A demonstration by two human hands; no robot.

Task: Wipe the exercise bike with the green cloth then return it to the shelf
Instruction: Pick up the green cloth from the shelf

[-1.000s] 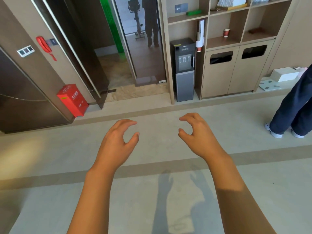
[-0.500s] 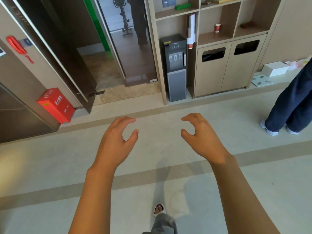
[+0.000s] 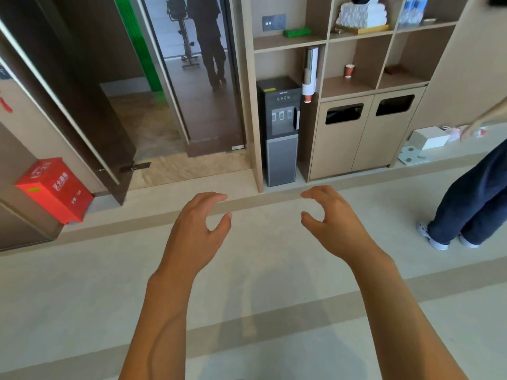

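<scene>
Green cloth (image 3: 297,32), folded flat, lies on the upper left shelf (image 3: 288,43) of a tan wooden wall unit, just below a grey socket plate (image 3: 273,22). Both bare forearms reach forward over a pale grey floor (image 3: 82,283). Left hand (image 3: 196,229) and right hand (image 3: 333,223) hover apart in mid-air, each with fingers loosely curled and thumb spread, holding nothing. Neither hand touches the cloth, which sits well above and beyond them. Through an open doorway to the left of the unit, an exercise bike (image 3: 182,34) stands on a dark floor, with a person in dark trousers (image 3: 210,42) just beside it. Below the cloth's shelf stands a dark water dispenser (image 3: 279,127), with a cup holder (image 3: 310,75) mounted on the panel to its right. Further right, a paper cup (image 3: 349,71) stands alone in a cubby, and folded white towels (image 3: 362,13) rest on a tray on the shelf above. Two cabinet doors with dark slots (image 3: 344,113) sit under the cubbies. A red box (image 3: 53,190) stands on the floor at far left. At far right, a second person's legs in navy trousers (image 3: 472,198) stand near a white box (image 3: 430,137).
</scene>
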